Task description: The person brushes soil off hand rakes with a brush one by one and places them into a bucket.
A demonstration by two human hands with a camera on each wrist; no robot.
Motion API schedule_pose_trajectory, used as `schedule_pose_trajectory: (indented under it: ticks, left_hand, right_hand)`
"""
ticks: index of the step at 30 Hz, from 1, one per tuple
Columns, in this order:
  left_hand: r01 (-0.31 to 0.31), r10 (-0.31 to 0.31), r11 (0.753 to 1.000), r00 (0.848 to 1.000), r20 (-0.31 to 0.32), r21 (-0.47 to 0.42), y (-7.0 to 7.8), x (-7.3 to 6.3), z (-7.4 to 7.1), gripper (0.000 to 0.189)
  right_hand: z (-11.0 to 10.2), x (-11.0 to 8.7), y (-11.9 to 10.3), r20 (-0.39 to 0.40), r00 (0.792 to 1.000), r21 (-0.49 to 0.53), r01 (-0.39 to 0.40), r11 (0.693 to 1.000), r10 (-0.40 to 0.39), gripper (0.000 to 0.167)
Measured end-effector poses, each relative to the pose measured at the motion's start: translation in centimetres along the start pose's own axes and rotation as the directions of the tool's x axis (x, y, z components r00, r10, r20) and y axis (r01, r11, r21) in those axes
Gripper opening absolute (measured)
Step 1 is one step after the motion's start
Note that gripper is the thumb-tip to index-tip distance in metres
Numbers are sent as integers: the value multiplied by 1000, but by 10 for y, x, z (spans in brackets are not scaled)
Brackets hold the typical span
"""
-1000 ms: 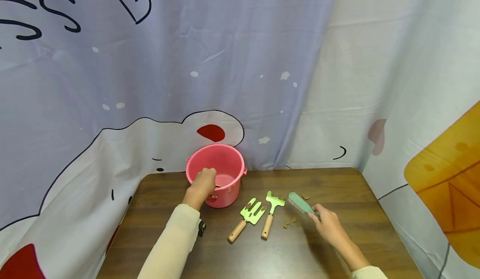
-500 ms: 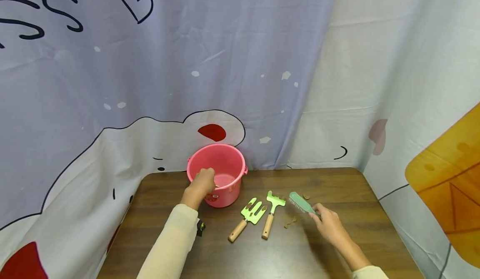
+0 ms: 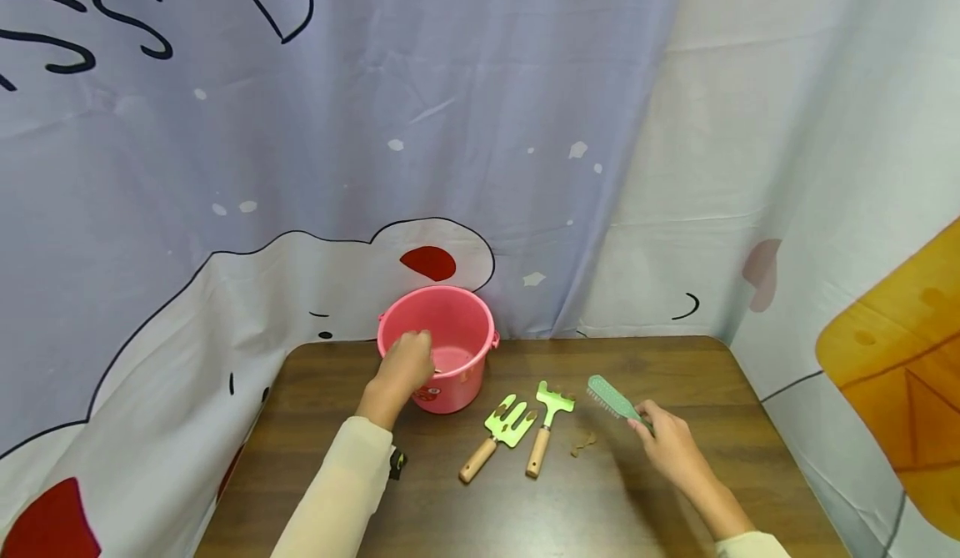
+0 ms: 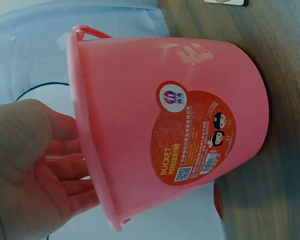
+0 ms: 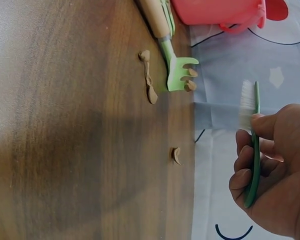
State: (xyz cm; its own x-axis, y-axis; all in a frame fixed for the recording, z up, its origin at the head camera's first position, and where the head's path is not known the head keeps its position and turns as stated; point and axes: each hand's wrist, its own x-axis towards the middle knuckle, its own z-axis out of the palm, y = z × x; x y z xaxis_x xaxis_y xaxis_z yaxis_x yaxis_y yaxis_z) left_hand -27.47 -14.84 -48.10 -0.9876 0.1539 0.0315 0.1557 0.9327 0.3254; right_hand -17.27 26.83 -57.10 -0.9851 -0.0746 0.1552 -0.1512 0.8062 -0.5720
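Note:
A pink bucket (image 3: 465, 391) stands upright at the back of the table. My left hand (image 3: 405, 366) is at its near rim, fingers reaching over into it; the fingertips are hidden by the wall in the left wrist view. Whether these fingers hold something inside cannot be told. My right hand (image 3: 671, 445) grips a green brush (image 3: 611, 395) with white bristles (image 5: 247, 102), raised over the right side of the table. Left of the brush lie a green hand rake (image 3: 552, 408) and a green hand fork (image 3: 510, 424), both wooden-handled, with brown clay-like bits on their tines.
A twisted brown clay-like scrap (image 3: 582, 444) lies right of the rake, and a small curled one (image 5: 176, 155) lies farther right. A printed curtain (image 3: 525, 166) hangs right behind the wooden table (image 3: 555, 516). A small dark object (image 3: 397, 463) shows beside the left sleeve.
The brush and right hand have moved slightly right and up; the brush now covers the small scrap in the head view. The left hand stays at the bucket. The head view has shifted slightly.

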Motion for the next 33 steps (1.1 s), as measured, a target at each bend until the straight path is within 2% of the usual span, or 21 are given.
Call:
schedule_pose_trajectory:
  ticks: [5, 9, 13, 16, 20, 23, 28, 33]
  left_hand:
    - [-72, 75, 997, 989, -124, 31, 3, -8, -1, 28]
    - [-121, 127, 992, 966, -226, 40, 7, -15, -2, 30]
    - [-167, 170, 985, 934, -315, 36, 10, -24, -2, 29]
    - [-207, 208, 977, 901, -382, 45, 12, -30, -1, 27]
    - [-260, 260, 963, 849, -459, 65, 13, -38, 1, 23]
    - [-305, 309, 948, 802, -512, 93, 13, -43, 5, 21]
    - [-375, 388, 915, 722, -573, 148, 15, -53, 12, 14]
    - [-430, 445, 886, 679, -584, 175, 21, -64, 24, 9]
  right_hand:
    - [-2, 2, -2, -54, 997, -22, 62, 998, -63, 19]
    - [-1, 3, -4, -85, 990, -30, 114, 993, -116, 19]
    - [-1, 4, -5, -102, 981, -45, 159, 986, -163, 22]
    - [0, 4, -7, -136, 969, -67, 199, 978, -206, 23]
    - [0, 3, -9, -205, 941, -112, 252, 961, -271, 23]
    - [0, 3, -11, -245, 923, -138, 270, 953, -297, 24]
    - [-1, 2, -12, -261, 915, -146, 277, 950, -307, 25]
    - [1, 2, -11, -273, 905, -162, 290, 943, -326, 26]
